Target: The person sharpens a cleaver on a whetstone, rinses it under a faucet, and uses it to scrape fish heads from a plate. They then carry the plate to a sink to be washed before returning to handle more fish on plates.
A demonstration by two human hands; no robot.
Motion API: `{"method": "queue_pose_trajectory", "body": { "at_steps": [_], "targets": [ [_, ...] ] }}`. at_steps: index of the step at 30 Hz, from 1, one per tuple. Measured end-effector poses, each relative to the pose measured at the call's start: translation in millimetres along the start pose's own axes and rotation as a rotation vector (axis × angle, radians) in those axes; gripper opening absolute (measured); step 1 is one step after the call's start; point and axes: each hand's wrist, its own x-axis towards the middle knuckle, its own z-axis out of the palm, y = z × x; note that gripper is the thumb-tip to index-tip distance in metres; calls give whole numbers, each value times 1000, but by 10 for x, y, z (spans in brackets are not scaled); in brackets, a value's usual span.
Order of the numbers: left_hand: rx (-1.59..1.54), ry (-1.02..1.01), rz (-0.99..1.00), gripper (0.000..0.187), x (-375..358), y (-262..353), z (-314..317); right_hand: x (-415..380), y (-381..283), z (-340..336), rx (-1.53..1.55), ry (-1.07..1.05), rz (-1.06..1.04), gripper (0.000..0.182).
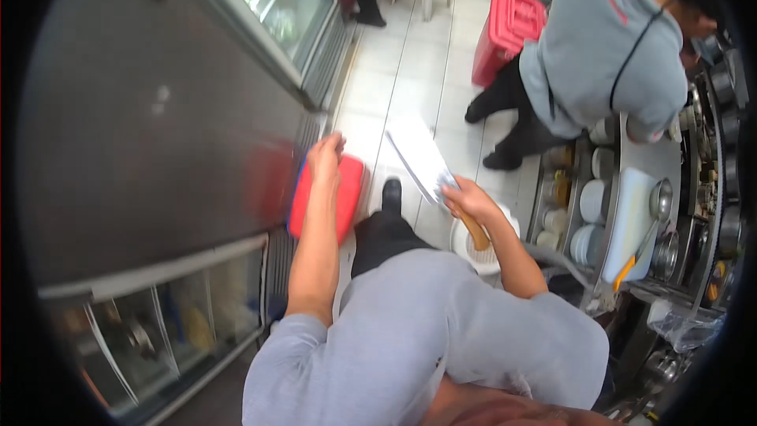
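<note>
My right hand (471,199) is wrapped round the wooden handle (478,235) of a cleaver. The broad, bright cleaver blade (418,159) points forward and a little left, over the tiled floor. My left hand (325,159) is held out ahead with its fingers loosely bent and nothing visible in them. Below that hand sits a red container top (348,203) with a blue edge, overlapped by my forearm. A white round plastic thing (467,256) stands low behind the cleaver handle.
On the left are a steel cabinet (158,142) and a glass-door fridge (284,0). A person in a grey top (603,47) stands at the right counter, near a red lidded bin (505,31). A white cutting board (631,217) and an orange-handled utensil (625,272) lie there. Someone sits far ahead.
</note>
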Motion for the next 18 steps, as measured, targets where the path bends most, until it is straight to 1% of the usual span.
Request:
{"method": "queue_pose_trajectory", "body": {
  "at_steps": [2,4,5,6,7,8,10,11,12,14,16,17,18],
  "targets": [
    [48,-50,22,26,506,117,3,199,-72,-405,-495,188,-31,27],
    [90,-95,-12,23,821,253,158,434,221,-851,-1199,461,-45,26],
    [99,-105,-6,23,945,332,238,433,162,-948,-1243,447,101,27],
    [226,-162,45,21,1062,410,326,418,137,-1044,-1280,428,250,28],
    [354,-220,99,21,1187,506,437,462,347,-1220,-1284,430,292,29],
    [361,-232,108,21,1317,632,580,541,636,-1405,-1290,434,331,29],
    [454,-282,80,22,1568,867,870,581,1002,-1529,-1282,452,392,26],
    [392,-306,163,20,1742,901,1027,591,1089,-1543,-1147,411,482,23],
    [400,-313,162,20,1878,1016,1188,615,1128,-1537,-1010,363,570,23],
    [468,-315,173,19,2170,1231,1495,780,1158,-1486,-820,235,927,22],
    [453,-324,214,15,2457,1413,1750,803,1533,-1678,-775,11,498,19],
    [657,-292,362,13,2546,1581,1877,1023,1505,-1758,-774,11,480,19],
    [859,-258,515,12,2669,1736,2029,1267,1490,-1864,-780,3,396,19]
  ]
}}
